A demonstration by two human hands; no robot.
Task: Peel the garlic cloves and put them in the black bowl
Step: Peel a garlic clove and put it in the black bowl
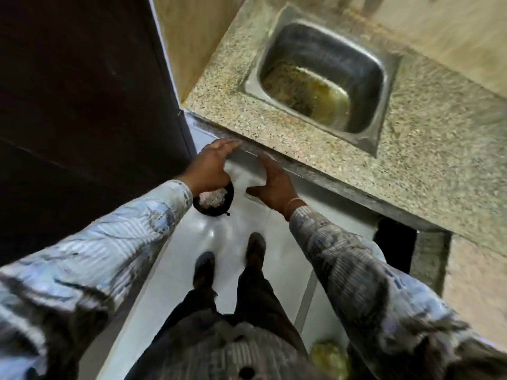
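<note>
- Standing over a pale floor (175, 270), you face a speckled stone counter (425, 149) that runs diagonally across the head view, its front edge just beyond both of your hands.
- Your left hand (208, 168) grasps the black bowl (214, 200) by its rim, thumb side over the top; the bowl hangs tilted below the counter edge, over the floor, with pale pieces inside too blurred to name.
- Your right hand (274, 185) is released, fingers spread and holding nothing, just beside the counter's front edge and near the bowl without touching it.
- A steel sink (321, 75) sits sunk in the counter, well apart from both hands, with yellowish residue at its bottom.
- A dark cabinet wall (82, 105) closes off your left side right up to the counter's corner.
- Open room is the strip of floor between that wall and the counter, where your two shoes (255, 248) stand.
</note>
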